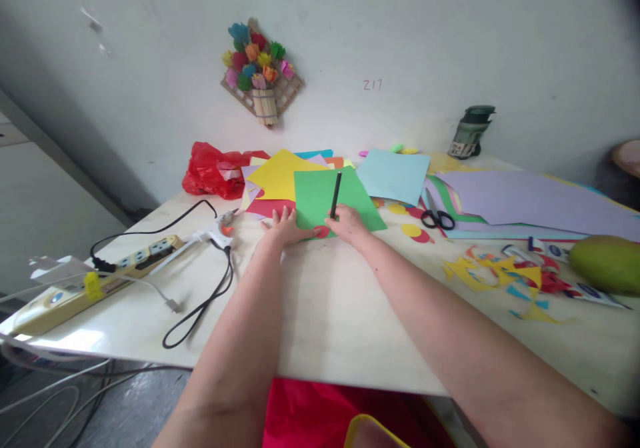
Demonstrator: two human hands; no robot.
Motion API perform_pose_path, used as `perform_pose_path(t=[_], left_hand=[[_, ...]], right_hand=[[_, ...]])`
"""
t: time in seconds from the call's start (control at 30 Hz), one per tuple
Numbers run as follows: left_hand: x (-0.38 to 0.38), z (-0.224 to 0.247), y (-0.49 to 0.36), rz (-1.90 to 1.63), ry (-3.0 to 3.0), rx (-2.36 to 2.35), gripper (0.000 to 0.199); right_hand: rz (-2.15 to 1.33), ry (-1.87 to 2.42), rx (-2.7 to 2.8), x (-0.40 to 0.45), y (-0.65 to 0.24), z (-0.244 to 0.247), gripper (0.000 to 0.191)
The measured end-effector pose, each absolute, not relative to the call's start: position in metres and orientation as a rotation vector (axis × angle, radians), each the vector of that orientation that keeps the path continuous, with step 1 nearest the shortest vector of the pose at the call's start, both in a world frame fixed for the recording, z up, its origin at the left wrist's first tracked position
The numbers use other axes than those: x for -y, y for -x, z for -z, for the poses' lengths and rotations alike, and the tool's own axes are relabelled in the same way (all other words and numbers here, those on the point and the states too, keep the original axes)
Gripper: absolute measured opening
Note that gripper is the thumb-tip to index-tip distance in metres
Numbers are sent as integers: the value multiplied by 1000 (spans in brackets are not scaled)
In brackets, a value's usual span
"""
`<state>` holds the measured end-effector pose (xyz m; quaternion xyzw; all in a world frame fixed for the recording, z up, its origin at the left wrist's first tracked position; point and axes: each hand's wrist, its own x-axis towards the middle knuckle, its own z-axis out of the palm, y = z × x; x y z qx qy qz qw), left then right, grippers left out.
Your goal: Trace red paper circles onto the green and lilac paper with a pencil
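A green paper sheet (320, 191) lies in the middle of the table, with a small red paper circle (321, 232) on its near edge. My left hand (286, 227) rests flat at the sheet's near left corner, fingers spread, the thumb reaching to the circle. Pinched in my right hand (347, 223) is a black pen (336, 195), held nearly upright over the green sheet just beside the red circle. Its tip is hidden by the fingers. Yellow and red paper circles (411, 230) lie to the right, near black-handled scissors (437, 219).
At left are a power strip (143, 256), a hot glue gun (223, 227) and cables. Behind lie yellow paper (285, 176), light blue paper (393, 175) and a red plastic bag (213, 171). Rightward are purple paper (530, 198), paper scraps (483, 271), a green fruit (607, 263) and a bottle (470, 133).
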<state>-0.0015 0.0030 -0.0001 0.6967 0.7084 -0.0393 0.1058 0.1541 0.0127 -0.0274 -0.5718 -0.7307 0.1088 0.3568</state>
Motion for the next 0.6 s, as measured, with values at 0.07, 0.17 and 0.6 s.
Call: perform_pose_path(t=[0.07, 0.17, 0.6], left_hand=[[-5, 2, 2, 115, -2053, -2095, 104], [-7, 5, 3, 124, -2056, -2105, 104], [-11, 8, 4, 133, -2055, -2110, 106]], right_hand=[[-282, 1467, 1884, -13, -154, 28, 11], [-245, 1425, 1899, -14, -154, 30, 8], [-182, 1305, 1922, -17, -155, 32, 5]])
